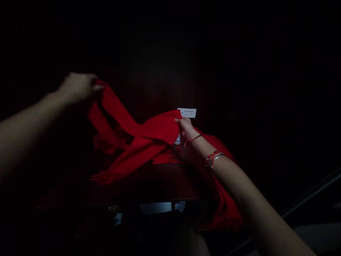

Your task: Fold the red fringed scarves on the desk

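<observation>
A red fringed scarf (160,128) stretches between my two hands above a dark tabletop. My left hand (81,85), smeared a little by motion, is closed on one part of it and holds it raised at the left. My right hand (185,125) pinches the scarf's edge near the middle. Fringe spreads out at the lower left and just below my right hand. A small label, partly hidden, shows beneath the scarf beside my right fingers. More red fringed cloth (226,206) hangs over the table's front edge under my right forearm.
A white power strip (188,113) lies just behind my right hand. The dark table's front edge (160,200) runs across below the scarf. Under it are a pale flat item (156,207) and whitish scraps (180,206). The surroundings are very dark.
</observation>
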The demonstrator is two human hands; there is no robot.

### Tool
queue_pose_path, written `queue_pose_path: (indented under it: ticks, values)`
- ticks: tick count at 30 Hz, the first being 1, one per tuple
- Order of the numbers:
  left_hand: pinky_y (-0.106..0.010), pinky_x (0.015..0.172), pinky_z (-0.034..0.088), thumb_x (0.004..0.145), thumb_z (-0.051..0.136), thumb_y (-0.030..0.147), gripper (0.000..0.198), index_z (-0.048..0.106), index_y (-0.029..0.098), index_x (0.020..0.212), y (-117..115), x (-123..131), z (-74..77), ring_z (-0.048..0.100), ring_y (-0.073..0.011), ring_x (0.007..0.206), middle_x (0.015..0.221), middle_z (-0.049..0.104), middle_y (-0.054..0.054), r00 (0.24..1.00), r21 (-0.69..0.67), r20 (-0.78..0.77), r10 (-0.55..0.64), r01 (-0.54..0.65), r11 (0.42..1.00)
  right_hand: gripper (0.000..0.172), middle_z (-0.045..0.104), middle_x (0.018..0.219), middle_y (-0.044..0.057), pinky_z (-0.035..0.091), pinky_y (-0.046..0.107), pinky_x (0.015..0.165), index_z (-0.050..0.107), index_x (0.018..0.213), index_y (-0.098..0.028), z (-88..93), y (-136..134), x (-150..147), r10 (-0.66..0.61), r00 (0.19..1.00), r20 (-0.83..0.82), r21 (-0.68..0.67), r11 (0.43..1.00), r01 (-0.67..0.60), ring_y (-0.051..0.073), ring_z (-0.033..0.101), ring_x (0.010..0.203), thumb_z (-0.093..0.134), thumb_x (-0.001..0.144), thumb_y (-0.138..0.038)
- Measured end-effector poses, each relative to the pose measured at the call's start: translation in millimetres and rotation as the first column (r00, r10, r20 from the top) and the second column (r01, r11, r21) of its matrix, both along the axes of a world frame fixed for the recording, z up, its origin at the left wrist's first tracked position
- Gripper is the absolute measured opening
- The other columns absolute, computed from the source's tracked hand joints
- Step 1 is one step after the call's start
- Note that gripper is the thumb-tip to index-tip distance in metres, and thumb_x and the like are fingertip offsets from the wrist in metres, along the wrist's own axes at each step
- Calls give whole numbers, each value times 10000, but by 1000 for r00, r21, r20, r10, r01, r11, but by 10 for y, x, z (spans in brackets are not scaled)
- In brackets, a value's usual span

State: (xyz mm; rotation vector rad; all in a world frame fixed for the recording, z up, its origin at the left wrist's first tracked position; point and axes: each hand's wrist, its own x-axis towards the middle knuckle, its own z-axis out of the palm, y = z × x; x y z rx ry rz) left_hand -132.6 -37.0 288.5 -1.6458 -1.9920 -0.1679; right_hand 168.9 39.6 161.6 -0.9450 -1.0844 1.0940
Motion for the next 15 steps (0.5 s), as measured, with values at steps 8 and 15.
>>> queue_pose_path:
  ticks: [8, 15]
  values:
    - [-359, 707, 427, 537, 707, 257, 378, 624, 136, 886, 171, 893, -1852, 558, -292, 849, 961, 602, -137, 997, -681, 75, 22, 35, 732, 144, 554, 568, -36, 437, 282, 636, 479, 694, -169, -1430, -118, 899, -171, 967, 190, -202, 957, 209, 125, 529, 561, 472, 551, -157]
    - [-408, 855, 330, 672, 535, 459, 523, 493, 177, 1110, -31, 1437, -2117, 392, -304, 1088, 1179, 442, -162, 899, -519, 288, -331, 437, 735, 232, 587, 744, -10, 456, 243, 638, 448, 881, -184, -1452, 16, 919, -124, 946, 300, -155, 972, 176, 110, 557, 641, 414, 653, -214]
